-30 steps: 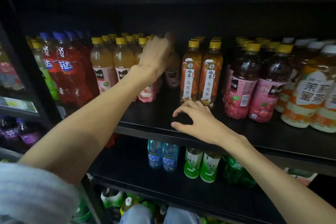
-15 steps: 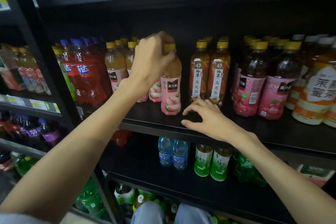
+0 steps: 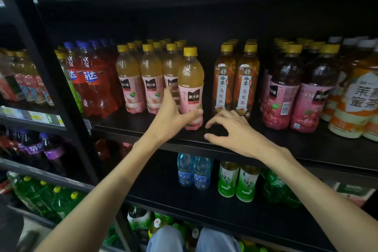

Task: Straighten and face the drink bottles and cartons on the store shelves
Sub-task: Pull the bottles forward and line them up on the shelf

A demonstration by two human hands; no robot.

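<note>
Left hand (image 3: 171, 116) lower now, fingers around smooth plastic peach bottle (image 3: 190, 80)'s base.

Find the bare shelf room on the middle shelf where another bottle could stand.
Bare front strip ahead of the peach bottles, left of the pulled-forward bottle. A narrow gap separates it from the oolong teas. Right of those, bottles crowd.

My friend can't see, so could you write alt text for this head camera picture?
A left hand grips a pink-labelled juice bottle at the front of a black shelf, while the right hand rests on its edge beside oolong tea bottles.
</note>
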